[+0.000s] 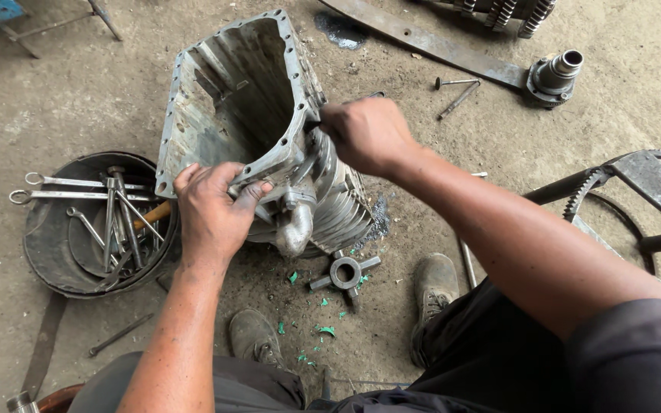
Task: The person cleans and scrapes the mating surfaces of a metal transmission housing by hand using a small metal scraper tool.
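Note:
A grey cast metal gearbox housing (231,99) stands tilted on the concrete floor, its open bolt-holed flange facing up. My left hand (212,210) grips the housing's near flange edge, thumb on the rim. My right hand (365,134) is closed at the housing's right flange, pressing a small dark tool against the edge; the tool is mostly hidden by the fingers. Green gasket scraps (323,329) lie on the floor below.
A round dark pan (47,245) at left holds several wrenches (109,222). A metal cross piece (344,272) lies by my shoes (434,283). A flanged shaft (554,75) and flat bar (422,38) lie at top right, a toothed ring (587,187) at right.

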